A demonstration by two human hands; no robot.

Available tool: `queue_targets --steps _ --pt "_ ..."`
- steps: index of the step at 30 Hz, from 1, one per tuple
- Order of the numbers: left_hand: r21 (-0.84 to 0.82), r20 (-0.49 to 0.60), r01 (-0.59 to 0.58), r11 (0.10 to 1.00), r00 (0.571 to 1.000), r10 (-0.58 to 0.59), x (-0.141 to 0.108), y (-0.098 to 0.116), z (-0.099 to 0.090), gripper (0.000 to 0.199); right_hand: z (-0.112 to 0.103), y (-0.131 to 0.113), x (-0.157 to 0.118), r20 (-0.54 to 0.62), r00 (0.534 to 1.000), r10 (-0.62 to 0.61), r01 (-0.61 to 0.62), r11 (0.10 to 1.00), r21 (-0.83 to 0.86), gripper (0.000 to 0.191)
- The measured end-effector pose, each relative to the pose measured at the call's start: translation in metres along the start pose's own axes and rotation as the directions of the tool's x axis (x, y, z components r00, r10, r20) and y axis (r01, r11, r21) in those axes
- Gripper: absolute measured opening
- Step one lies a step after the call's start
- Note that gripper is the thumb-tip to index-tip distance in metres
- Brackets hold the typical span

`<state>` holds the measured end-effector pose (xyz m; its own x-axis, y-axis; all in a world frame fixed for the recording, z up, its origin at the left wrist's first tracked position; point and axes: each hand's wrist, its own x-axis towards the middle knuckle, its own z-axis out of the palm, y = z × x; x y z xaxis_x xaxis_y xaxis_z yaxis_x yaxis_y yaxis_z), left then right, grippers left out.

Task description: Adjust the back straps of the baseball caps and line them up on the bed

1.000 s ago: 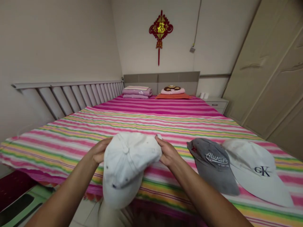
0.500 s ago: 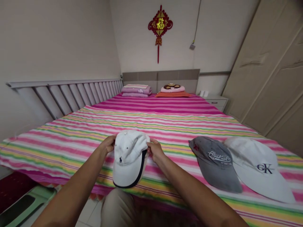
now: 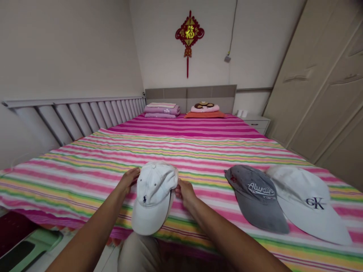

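Observation:
A white baseball cap (image 3: 153,192) with a small navy polo logo is held between my left hand (image 3: 129,181) and my right hand (image 3: 185,192). Each hand grips one side of its crown, and the brim points toward me over the near edge of the striped bedsheet (image 3: 181,151). To the right lie a grey cap (image 3: 256,200) with white "Always" lettering and a white cap (image 3: 309,204) with dark "CK" letters. The two caps overlap slightly, and neither hand touches them.
My knee (image 3: 137,253) in beige trousers is below the bed edge. A green stool (image 3: 42,241) stands at lower left. Folded bedding (image 3: 161,110) and a pillow (image 3: 204,108) lie at the headboard (image 3: 190,94). A slatted rail (image 3: 76,117) runs along the left, and a wardrobe (image 3: 320,83) stands right.
The white cap has turned from a crumpled view of its crown to logo-up, brim toward me. Both hands have shifted to its sides. The other two caps have not moved.

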<state>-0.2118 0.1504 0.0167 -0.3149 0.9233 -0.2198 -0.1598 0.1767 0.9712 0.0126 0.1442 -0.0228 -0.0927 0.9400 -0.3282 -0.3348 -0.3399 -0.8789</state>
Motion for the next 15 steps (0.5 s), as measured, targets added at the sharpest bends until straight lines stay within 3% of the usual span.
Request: queue_targets --steps 5,11,15 --pt "0.110 0.055 0.094 0.989 0.993 -0.101 -0.029 -0.021 -0.009 0.039 0.001 0.009 -0.014 0.041 0.992 0.123 -0.120 0.990 -0.070 0.025" --pt "0.146 0.020 -0.143 0.979 0.990 0.141 -0.041 -0.023 0.013 0.026 0.011 0.015 -0.006 -0.011 1.000 0.015 -0.016 0.997 -0.077 0.017" --pt "0.128 -0.010 -0.191 0.973 0.981 0.194 -0.029 -0.023 0.024 0.027 0.008 0.017 0.006 -0.044 0.994 -0.104 0.101 0.993 -0.054 0.014"
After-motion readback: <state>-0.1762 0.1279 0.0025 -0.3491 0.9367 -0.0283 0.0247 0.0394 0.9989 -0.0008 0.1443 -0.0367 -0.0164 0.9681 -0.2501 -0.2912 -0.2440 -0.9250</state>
